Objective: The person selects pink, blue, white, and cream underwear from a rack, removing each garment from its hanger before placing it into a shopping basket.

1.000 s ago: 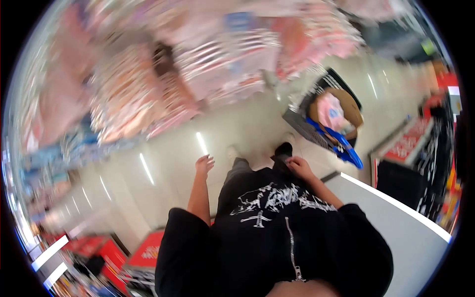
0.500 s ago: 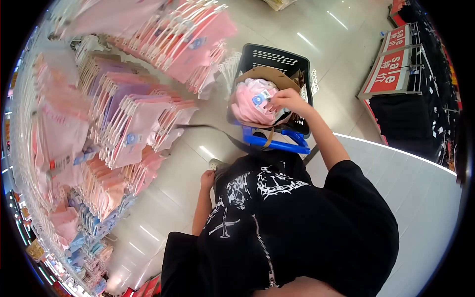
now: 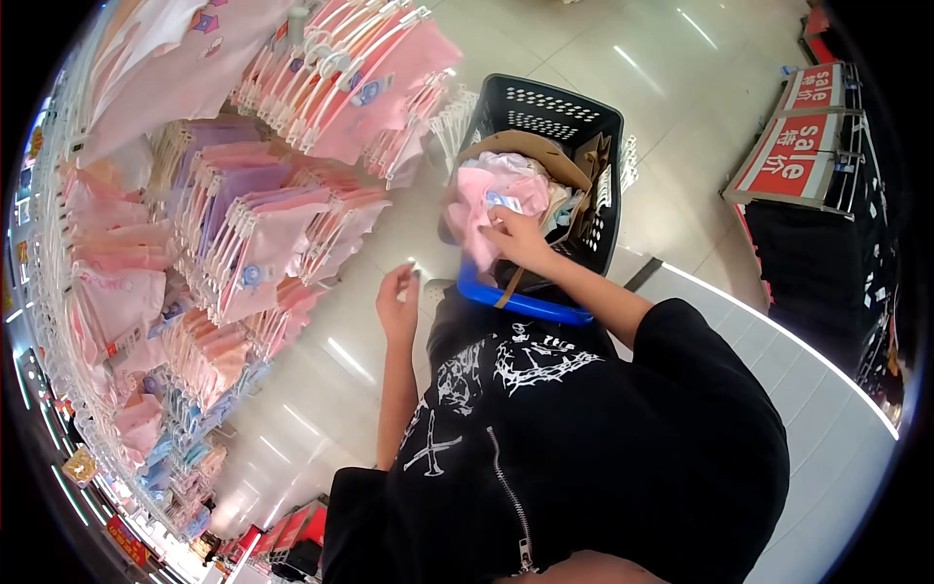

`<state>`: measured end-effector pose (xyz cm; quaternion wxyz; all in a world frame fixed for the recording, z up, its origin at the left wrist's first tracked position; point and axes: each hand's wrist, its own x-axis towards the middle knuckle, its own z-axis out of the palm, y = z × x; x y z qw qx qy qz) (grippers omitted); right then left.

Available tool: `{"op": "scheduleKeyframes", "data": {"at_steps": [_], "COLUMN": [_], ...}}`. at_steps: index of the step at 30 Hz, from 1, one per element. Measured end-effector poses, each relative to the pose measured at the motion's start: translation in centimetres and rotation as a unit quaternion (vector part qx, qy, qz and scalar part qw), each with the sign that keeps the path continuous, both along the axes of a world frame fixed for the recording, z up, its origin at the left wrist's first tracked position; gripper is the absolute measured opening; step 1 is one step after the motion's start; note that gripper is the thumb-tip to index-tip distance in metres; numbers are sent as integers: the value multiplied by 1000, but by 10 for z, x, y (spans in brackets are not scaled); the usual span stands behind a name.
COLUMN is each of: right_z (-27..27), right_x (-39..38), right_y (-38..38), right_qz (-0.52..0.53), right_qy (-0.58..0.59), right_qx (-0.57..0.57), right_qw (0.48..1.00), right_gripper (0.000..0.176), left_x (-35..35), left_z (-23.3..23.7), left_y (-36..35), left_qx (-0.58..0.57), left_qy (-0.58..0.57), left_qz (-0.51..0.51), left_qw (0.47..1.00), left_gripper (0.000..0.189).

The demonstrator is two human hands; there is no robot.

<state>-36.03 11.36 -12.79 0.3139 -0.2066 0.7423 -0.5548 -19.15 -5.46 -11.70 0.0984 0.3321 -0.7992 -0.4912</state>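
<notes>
My right hand [image 3: 516, 237] is closed on the edge of a pink garment [image 3: 477, 209] with a white and blue tag. The garment is bunched up at the near left side of a black shopping basket [image 3: 550, 90], beside a paler pink piece of clothing [image 3: 520, 167]. A brown paper bag [image 3: 530, 144] stands open in the basket around the clothes. The basket's blue handle [image 3: 530, 305] lies at its near side, by my body. My left hand [image 3: 397, 300] is raised over the floor left of the basket, fingers loosely bent and no object visible in them.
Racks of pink children's clothes [image 3: 253, 253] on white hangers fill the left side. Red sale signs [image 3: 783, 156] top a stand of black clothes [image 3: 808, 253] at the right. A white panelled surface [image 3: 739, 389] is right of my body. Shiny tiles [image 3: 671, 195] cover the floor.
My right hand has moved toward me and left, pulling the pink garment's edge toward the basket's near side. My left hand has risen from beside my body toward the basket.
</notes>
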Motion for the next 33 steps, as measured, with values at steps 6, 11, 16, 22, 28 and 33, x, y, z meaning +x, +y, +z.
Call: {"op": "scheduleKeyframes", "data": {"at_steps": [6, 11, 16, 22, 28, 33], "right_z": [72, 114, 22, -190, -323, -298], "right_x": [23, 0, -63, -121, -80, -71], "right_y": [-31, 6, 79, 239, 264, 240], "right_qz": [-41, 71, -207, -577, -415, -461], "right_qy": [-391, -355, -86, -188, -199, -266], "right_qx": [-186, -133, -95, 60, 189, 167], "right_qw": [900, 923, 970, 793, 868, 830], "right_gripper": [23, 24, 21, 23, 30, 29], "left_x": [-61, -51, -56, -62, -68, -68], "left_z": [82, 72, 79, 56, 25, 19], "left_y": [40, 37, 58, 94, 103, 104], "left_qx": [-85, 20, 9, -42, -165, -190], "left_qy": [82, 88, 112, 51, 39, 36], "left_qz": [-123, -49, -58, -264, -280, -281], "left_qw": [985, 995, 992, 962, 945, 940], "left_gripper": [40, 29, 23, 22, 23, 25]}}
